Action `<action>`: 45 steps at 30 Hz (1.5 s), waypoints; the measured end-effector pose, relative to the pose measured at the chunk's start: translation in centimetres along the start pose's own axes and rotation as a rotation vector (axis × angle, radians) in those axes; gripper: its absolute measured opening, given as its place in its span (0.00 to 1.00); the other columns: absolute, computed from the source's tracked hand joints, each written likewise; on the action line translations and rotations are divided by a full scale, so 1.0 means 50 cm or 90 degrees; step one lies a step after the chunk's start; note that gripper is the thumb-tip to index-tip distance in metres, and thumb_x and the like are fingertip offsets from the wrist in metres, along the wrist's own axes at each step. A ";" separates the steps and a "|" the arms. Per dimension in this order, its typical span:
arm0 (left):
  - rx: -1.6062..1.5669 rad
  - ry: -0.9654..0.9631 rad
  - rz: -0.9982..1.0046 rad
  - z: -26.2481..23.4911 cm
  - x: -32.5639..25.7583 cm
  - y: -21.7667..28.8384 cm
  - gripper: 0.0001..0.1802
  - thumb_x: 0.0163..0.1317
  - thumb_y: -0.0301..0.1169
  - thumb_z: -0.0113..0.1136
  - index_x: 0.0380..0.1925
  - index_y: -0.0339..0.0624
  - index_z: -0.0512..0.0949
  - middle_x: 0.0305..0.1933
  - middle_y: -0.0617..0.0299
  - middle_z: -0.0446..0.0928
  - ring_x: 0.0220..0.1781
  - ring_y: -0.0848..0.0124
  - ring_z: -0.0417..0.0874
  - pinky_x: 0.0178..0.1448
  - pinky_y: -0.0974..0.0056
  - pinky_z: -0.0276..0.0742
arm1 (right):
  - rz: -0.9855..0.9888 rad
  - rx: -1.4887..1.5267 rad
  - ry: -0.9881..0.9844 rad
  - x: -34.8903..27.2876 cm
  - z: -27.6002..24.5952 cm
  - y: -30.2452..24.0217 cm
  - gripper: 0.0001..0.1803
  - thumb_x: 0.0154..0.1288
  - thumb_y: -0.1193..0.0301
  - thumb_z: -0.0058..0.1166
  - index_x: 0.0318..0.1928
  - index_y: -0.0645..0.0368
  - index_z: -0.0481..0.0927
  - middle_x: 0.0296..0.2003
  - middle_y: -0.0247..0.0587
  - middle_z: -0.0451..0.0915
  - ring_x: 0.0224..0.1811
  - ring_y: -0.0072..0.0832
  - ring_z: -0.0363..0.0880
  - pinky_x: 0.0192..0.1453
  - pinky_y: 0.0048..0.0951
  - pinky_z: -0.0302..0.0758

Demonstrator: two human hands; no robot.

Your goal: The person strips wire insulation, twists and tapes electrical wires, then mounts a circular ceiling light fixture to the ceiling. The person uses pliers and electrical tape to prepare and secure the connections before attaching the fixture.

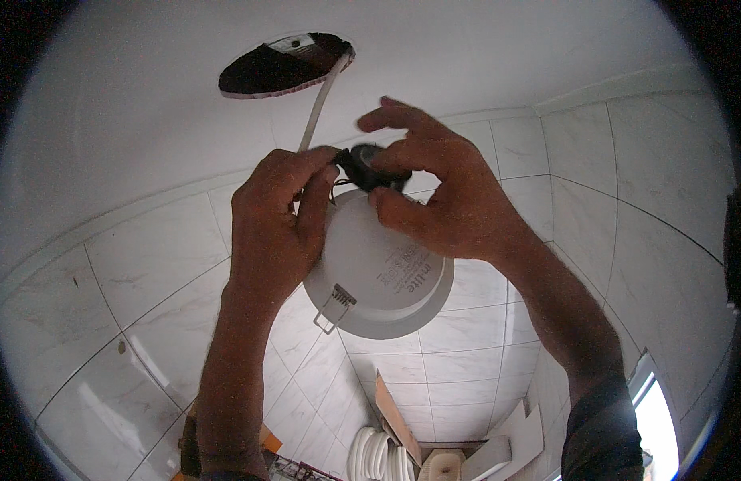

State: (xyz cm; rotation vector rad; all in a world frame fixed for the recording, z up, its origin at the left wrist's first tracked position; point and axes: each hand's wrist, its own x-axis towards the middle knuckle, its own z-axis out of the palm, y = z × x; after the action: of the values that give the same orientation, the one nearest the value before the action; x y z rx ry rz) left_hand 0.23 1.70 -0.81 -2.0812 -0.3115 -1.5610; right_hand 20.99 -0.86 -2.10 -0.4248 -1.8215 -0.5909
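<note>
A round white recessed downlight (370, 260) hangs below my hands, its back toward me, with a metal spring clip (335, 308) on its near side. From a round hole (270, 74) in the ceiling a white cable (316, 112) runs down to my left hand (276, 210). That hand's thumb and fingertips are pinched together on the cable's end, where black tape and thin dark wires show. Just right of it, my right hand (451, 188) grips a roll of black electrical tape (364, 160) between thumb and fingers, one finger raised. The joint itself is mostly hidden by my fingers.
White marbled tile walls (627, 176) surround the space under the white ceiling (170, 128). Far below are a coil of white hose or conduit (370, 453), a brown board (393, 413) and white panels (507, 445). A bright opening (657, 417) is at lower right.
</note>
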 end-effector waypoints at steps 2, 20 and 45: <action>0.029 -0.005 0.040 0.001 0.003 0.002 0.07 0.66 0.22 0.59 0.42 0.41 0.83 0.35 0.54 0.82 0.34 0.69 0.86 0.36 0.64 0.84 | -0.023 0.095 -0.014 0.009 -0.012 0.000 0.15 0.57 0.66 0.67 0.44 0.57 0.86 0.57 0.48 0.79 0.63 0.41 0.76 0.63 0.46 0.76; -0.031 0.021 -0.160 0.007 -0.004 0.022 0.10 0.68 0.31 0.63 0.44 0.37 0.84 0.34 0.53 0.87 0.34 0.70 0.89 0.39 0.65 0.85 | -0.089 -0.217 0.078 0.021 0.027 0.007 0.12 0.62 0.72 0.66 0.47 0.56 0.84 0.49 0.44 0.82 0.48 0.36 0.85 0.57 0.38 0.82; -0.098 -0.008 -0.206 0.002 0.007 0.024 0.10 0.68 0.27 0.60 0.46 0.40 0.84 0.37 0.54 0.87 0.38 0.70 0.89 0.45 0.61 0.86 | -0.011 0.143 -0.067 -0.104 0.016 -0.166 0.21 0.51 0.63 0.67 0.40 0.62 0.75 0.30 0.45 0.73 0.33 0.43 0.76 0.31 0.42 0.74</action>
State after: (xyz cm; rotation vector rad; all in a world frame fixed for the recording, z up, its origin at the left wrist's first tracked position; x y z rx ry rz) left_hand 0.97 0.70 -0.83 -2.2453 -0.5737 -1.8065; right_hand 17.38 -7.12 -8.79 -0.2922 -1.9683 -0.3754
